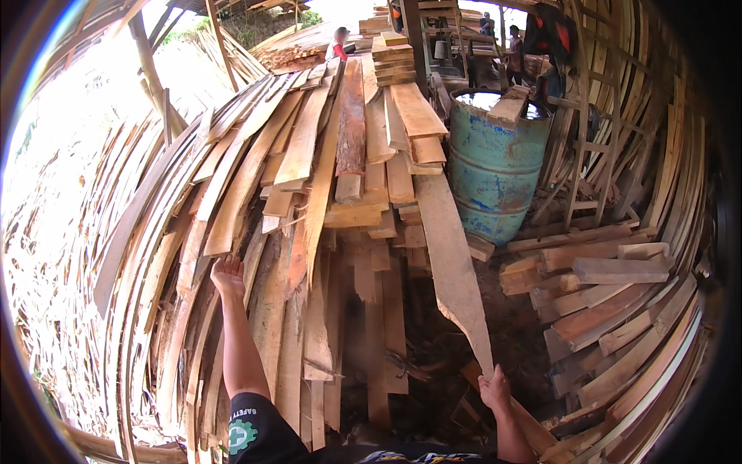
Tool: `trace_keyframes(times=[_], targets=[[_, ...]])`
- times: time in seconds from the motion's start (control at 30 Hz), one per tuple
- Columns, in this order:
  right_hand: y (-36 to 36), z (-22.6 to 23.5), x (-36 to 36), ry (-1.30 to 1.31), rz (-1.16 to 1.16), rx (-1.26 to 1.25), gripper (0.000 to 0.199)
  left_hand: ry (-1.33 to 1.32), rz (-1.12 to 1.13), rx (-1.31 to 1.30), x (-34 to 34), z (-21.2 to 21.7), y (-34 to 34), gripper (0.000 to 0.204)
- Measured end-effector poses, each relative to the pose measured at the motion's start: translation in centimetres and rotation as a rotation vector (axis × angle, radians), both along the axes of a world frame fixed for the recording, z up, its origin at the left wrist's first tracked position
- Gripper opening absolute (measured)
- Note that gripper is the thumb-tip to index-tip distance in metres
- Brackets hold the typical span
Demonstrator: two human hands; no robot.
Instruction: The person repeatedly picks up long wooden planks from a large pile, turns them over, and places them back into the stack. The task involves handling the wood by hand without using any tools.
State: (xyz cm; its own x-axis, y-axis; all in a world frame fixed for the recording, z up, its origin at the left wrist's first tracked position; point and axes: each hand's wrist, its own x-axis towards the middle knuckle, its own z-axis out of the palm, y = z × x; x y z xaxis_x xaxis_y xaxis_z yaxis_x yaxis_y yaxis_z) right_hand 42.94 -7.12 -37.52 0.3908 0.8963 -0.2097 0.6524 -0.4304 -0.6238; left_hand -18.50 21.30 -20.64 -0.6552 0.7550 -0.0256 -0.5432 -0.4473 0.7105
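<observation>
My right hand (pixel 495 388) is closed around the narrow, tapered near end of a long wooden plank (pixel 452 263). That plank slants up and away, with its far part lying against the stacked boards. My left hand (pixel 227 274) is raised at the left, fingers apart and pointing away from me. Just beyond its fingertips is the near end of a pale board (pixel 232 220); whether they touch I cannot tell. Between my hands lies a big pile of rough boards (pixel 363 213), one of them a plank with bark (pixel 351 116).
A rusty blue drum (pixel 495 170) stands right of the pile, a wood block (pixel 510 107) across its top. Stacked timber (pixel 610 309) lies at the right, near a wooden ladder-like frame (pixel 599 131). Thin slats (pixel 69 271) lean at the left. A person in red (pixel 337 50) is far off.
</observation>
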Motion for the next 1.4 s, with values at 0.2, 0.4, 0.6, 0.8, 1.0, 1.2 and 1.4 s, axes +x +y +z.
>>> trace_keyframes(times=[0.2,0.4,0.6,0.8,1.0,1.2,1.4], targets=[[-0.5,1.4,0.1,0.092,-0.032,-0.035,0.069,0.472,-0.218,-0.209,9.5,-3.8,-8.3,0.054],[-0.5,0.1,0.3,0.004,0.037,-0.061,0.066,0.473,-0.236,-0.461,15.0,-12.5,-18.6,0.034],[-0.7,-0.8,0.5,0.001,0.027,-0.006,0.065,0.473,-0.386,-0.507,22.0,-17.1,-22.1,0.027],[-0.8,-0.7,0.5,0.014,0.019,0.05,0.063,0.622,-0.663,-0.54,30.3,-19.8,-22.9,0.023],[-0.5,-0.8,0.7,0.022,0.022,0.024,0.059,0.759,-0.881,-0.443,34.2,-21.0,-23.0,0.023],[-0.4,-1.2,1.0,0.099,-0.016,0.011,0.065,0.846,-1.0,-0.353,36.7,-20.2,-21.6,0.024],[-0.4,-0.5,0.4,0.025,-0.015,0.063,0.049,0.93,-1.136,-0.306,39.9,-18.0,-18.7,0.03]])
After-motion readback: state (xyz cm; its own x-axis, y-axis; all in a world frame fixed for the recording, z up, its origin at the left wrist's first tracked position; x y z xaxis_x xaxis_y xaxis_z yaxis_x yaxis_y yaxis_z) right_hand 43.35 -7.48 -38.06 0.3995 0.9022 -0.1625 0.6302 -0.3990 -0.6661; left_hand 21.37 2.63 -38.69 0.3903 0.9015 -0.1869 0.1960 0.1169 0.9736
